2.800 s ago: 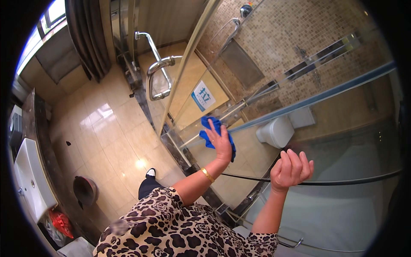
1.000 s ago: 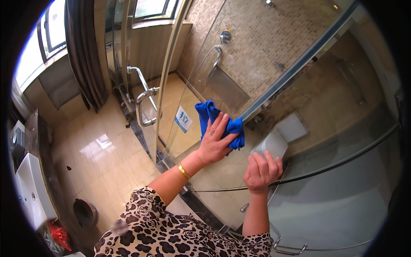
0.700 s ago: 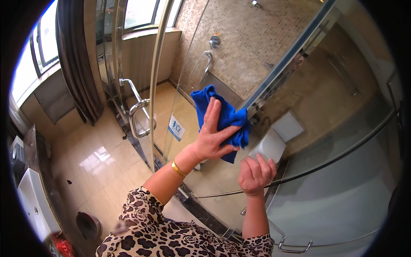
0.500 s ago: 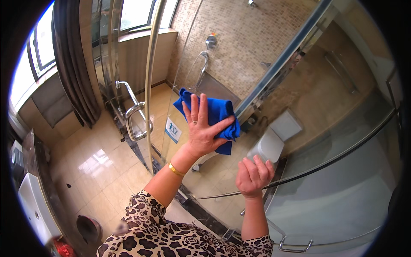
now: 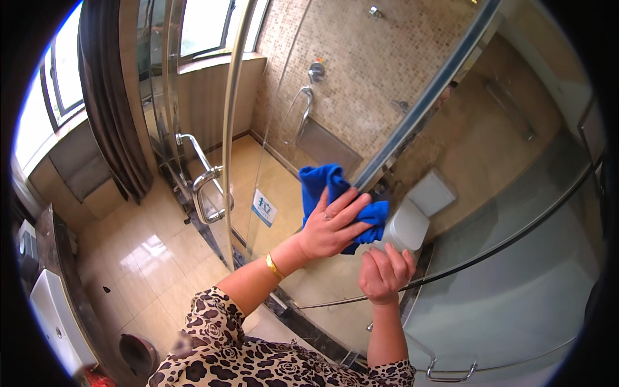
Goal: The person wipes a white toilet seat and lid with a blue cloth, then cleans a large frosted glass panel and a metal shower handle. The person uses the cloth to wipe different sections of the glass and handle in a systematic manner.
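Note:
My left hand, with a gold bangle at the wrist, presses a crumpled blue cloth flat against the curved glass shower panel. The fingers spread over the cloth, which bunches out above and to the right of them. Just below and to the right, my right hand rests on the same glass with its fingers apart and nothing in it. A metal rail crosses the glass diagonally right above the cloth.
A chrome door handle sticks out from the glass door on the left, with a small blue-and-white sticker beside it. A white toilet shows through the glass. A sink, a dark bin and a curtain stand to the left.
My left hand has slid the blue cloth down and to the right across the glass, closer to my right hand, which stays planted on the panel.

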The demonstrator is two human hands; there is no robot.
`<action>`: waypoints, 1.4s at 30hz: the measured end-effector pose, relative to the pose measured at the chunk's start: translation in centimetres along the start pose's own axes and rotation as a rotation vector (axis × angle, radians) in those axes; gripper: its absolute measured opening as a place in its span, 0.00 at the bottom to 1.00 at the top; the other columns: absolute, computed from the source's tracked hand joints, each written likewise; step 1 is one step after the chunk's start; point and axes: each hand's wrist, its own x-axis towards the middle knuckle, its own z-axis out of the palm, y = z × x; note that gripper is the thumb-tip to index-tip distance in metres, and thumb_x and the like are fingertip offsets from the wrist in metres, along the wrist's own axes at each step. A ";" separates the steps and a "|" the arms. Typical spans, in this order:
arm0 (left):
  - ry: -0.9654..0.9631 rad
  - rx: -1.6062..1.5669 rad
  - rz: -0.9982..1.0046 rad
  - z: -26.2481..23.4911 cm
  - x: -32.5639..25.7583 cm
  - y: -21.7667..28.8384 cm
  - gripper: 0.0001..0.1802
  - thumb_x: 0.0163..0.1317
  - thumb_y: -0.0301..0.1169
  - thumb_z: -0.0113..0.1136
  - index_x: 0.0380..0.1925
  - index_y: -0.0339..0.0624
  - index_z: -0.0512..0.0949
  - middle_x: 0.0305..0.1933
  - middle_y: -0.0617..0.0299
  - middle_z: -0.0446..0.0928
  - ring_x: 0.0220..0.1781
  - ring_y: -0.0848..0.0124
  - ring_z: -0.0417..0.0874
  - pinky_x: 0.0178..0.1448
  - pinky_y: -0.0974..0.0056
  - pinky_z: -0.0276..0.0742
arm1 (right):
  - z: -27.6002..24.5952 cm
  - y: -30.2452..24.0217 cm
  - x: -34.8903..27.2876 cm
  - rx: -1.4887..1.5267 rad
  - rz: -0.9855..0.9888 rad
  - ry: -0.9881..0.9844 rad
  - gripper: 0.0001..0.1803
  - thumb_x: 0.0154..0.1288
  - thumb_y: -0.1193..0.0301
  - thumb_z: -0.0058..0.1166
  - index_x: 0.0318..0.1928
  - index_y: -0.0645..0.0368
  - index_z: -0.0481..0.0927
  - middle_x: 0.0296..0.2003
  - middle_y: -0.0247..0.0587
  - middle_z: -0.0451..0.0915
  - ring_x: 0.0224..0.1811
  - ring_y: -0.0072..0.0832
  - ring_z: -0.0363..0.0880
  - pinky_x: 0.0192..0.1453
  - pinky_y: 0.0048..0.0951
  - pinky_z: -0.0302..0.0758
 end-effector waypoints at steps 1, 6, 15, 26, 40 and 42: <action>0.006 -0.045 0.069 -0.6 1.5 -1.0 0.18 0.50 0.34 0.61 0.44 0.50 0.82 0.66 0.50 0.70 0.68 0.49 0.69 0.68 0.40 0.63 | 0.0 0.0 0.0 -0.004 0.000 -0.008 0.03 0.57 0.71 0.57 0.29 0.47 0.82 0.36 0.25 0.81 0.51 0.26 0.77 0.67 0.39 0.62; 0.135 -0.041 0.101 -2.1 6.3 -5.3 0.25 0.42 0.37 0.71 0.46 0.50 0.84 0.72 0.41 0.58 0.73 0.37 0.58 0.71 0.43 0.61 | 0.3 0.1 0.0 -0.005 -0.008 0.014 0.03 0.56 0.72 0.58 0.28 0.47 0.82 0.36 0.24 0.82 0.51 0.27 0.77 0.67 0.39 0.62; 0.222 -0.068 -0.170 -2.6 7.0 -4.5 0.25 0.45 0.36 0.72 0.47 0.51 0.84 0.74 0.27 0.47 0.76 0.34 0.49 0.75 0.46 0.50 | 0.5 -0.1 -0.2 -0.004 -0.012 0.032 0.03 0.55 0.73 0.59 0.27 0.48 0.82 0.37 0.25 0.82 0.50 0.27 0.77 0.66 0.40 0.63; 0.093 0.107 -0.163 -2.7 6.0 -4.5 0.25 0.54 0.56 0.61 0.47 0.57 0.84 0.70 0.44 0.64 0.75 0.36 0.53 0.73 0.34 0.37 | 0.1 -0.2 -0.5 0.001 -0.001 -0.002 0.05 0.56 0.71 0.57 0.31 0.45 0.83 0.38 0.24 0.82 0.51 0.26 0.77 0.67 0.40 0.63; 0.054 0.064 0.011 -1.6 5.7 -2.6 0.21 0.46 0.44 0.66 0.45 0.67 0.83 0.68 0.57 0.69 0.73 0.43 0.61 0.73 0.33 0.42 | 0.5 -0.1 0.0 -0.012 -0.008 0.016 0.03 0.55 0.71 0.57 0.28 0.46 0.82 0.37 0.25 0.82 0.51 0.26 0.77 0.67 0.39 0.63; 0.079 0.071 -0.013 -2.0 8.1 -3.1 0.20 0.50 0.46 0.63 0.46 0.64 0.84 0.69 0.51 0.67 0.73 0.39 0.60 0.74 0.34 0.40 | 0.1 0.0 -0.4 -0.031 -0.007 0.006 0.03 0.55 0.71 0.58 0.28 0.47 0.82 0.37 0.25 0.82 0.51 0.26 0.77 0.67 0.40 0.63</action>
